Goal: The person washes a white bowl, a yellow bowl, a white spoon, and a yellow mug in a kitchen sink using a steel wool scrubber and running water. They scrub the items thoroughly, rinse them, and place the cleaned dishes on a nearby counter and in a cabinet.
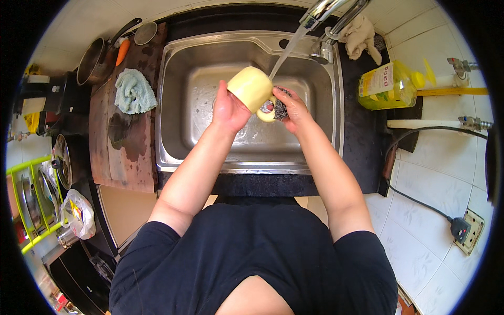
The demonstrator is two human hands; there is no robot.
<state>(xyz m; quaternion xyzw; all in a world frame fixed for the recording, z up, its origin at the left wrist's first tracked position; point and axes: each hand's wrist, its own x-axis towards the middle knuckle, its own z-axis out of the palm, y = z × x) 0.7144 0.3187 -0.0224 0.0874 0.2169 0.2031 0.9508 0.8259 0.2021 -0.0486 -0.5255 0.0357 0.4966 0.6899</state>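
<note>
A pale yellow mug [251, 87] is tilted over the stainless steel sink [189, 98], its outer side and base turned up. My left hand [231, 108] grips it from the left, palm beneath the rim. In my right hand [293, 110] is a dark scouring pad [280, 108], pressed against the mug's handle [266, 115]; a fingertip shows through the handle's loop. Water [287, 51] streams from the chrome faucet [314, 19] and comes down by the mug's right edge. The mug's inside is hidden from me.
Left of the sink, a wet wooden board [126, 165] bears a light blue cloth [135, 91], a carrot [123, 52] and a saucepan [92, 61]. A yellow detergent bottle [388, 86] lies at the right, below a crumpled beige cloth [359, 37]. A black plug [460, 229] sits in the wall socket.
</note>
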